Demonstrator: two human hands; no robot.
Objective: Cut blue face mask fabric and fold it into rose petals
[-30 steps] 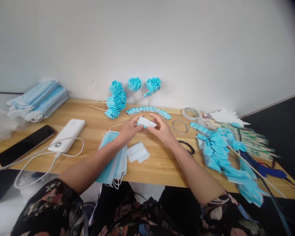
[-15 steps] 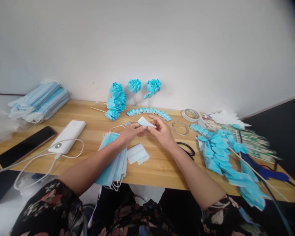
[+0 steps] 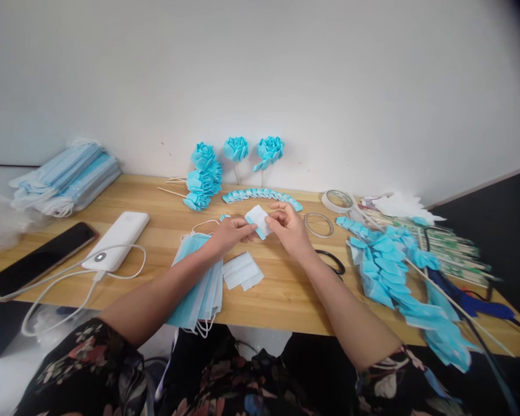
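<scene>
Between my two hands is a small piece of mask fabric point(image 3: 258, 220), white on the face toward me with a light blue strip along its lower edge. My left hand point(image 3: 236, 233) pinches its left side. At the right side, the thumb and fingers of my right hand point(image 3: 289, 229) grip it. More white cut pieces point(image 3: 243, 271) lie on the wooden table just below. A stack of blue face masks point(image 3: 197, 283) with white ear loops sits under my left forearm. Beyond my hands curves a row of folded blue petals point(image 3: 262, 197).
Blue fabric roses point(image 3: 203, 176) on sticks stand or lie near the wall. Tape rolls point(image 3: 337, 201), black scissor handles point(image 3: 331, 261), a blue petal strip point(image 3: 385, 271) and a blue glue gun point(image 3: 481, 303) are rightward. A phone point(image 3: 43, 257), power bank point(image 3: 117, 242) and mask pile point(image 3: 65, 179) are leftward.
The fabric piece has been turned in my hands and now shows a wider white face with a blue lower edge. My right fingers have shifted their grip to its right side.
</scene>
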